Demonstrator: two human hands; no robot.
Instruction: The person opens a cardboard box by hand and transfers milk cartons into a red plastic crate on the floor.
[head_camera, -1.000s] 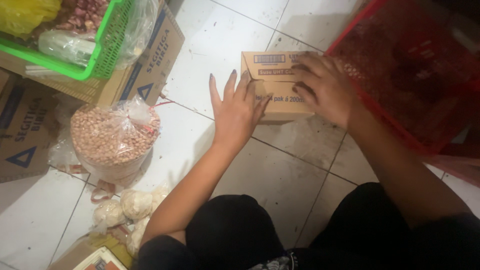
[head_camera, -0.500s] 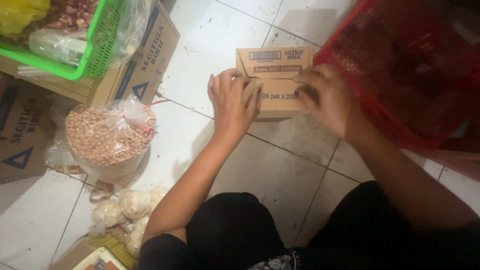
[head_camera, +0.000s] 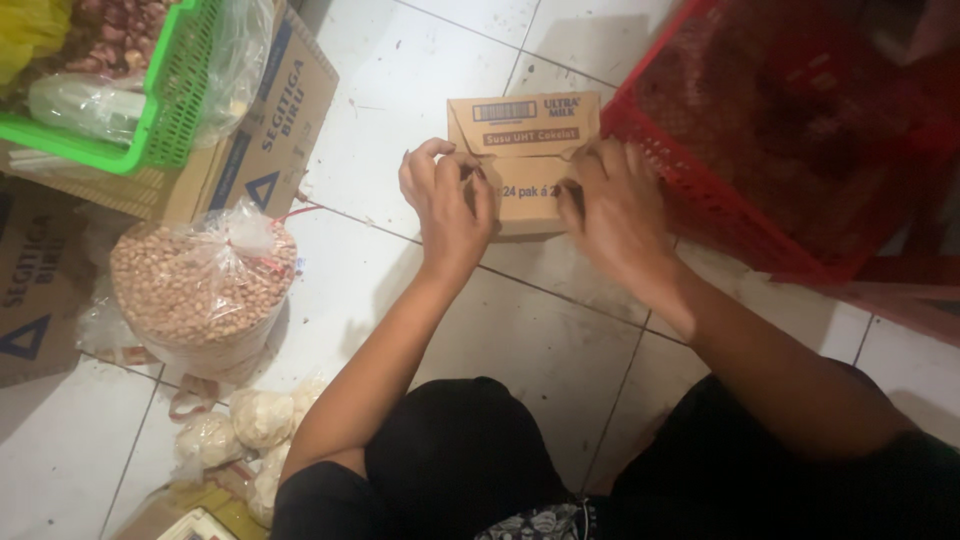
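From the head camera, your left hand (head_camera: 447, 205) and right hand (head_camera: 615, 205) both rest on a small brown cardboard box (head_camera: 523, 140) lying on the white tiled floor (head_camera: 400, 90), at about twelve o'clock from your knees. Your left fingers (head_camera: 428, 160) curl closed over the box's near left edge; your right fingers (head_camera: 585, 170) bend down onto its near right edge, gripping the cardboard. The box sits between the two hands, its top flap facing you, with a barcode patch and a dark printed band across it.

At two o'clock, touching the box's right corner, stands a red plastic mesh basket (head_camera: 700, 190). At ten o'clock a green plastic mesh basket (head_camera: 175, 110) sits on a larger brown carton (head_camera: 270, 130) printed with blue lettering and a blue triangle. At nine o'clock a knotted clear plastic bag of peanuts (head_camera: 195, 290) bulges on the floor. At seven o'clock lie small clear bags of pale lumps (head_camera: 250, 430).
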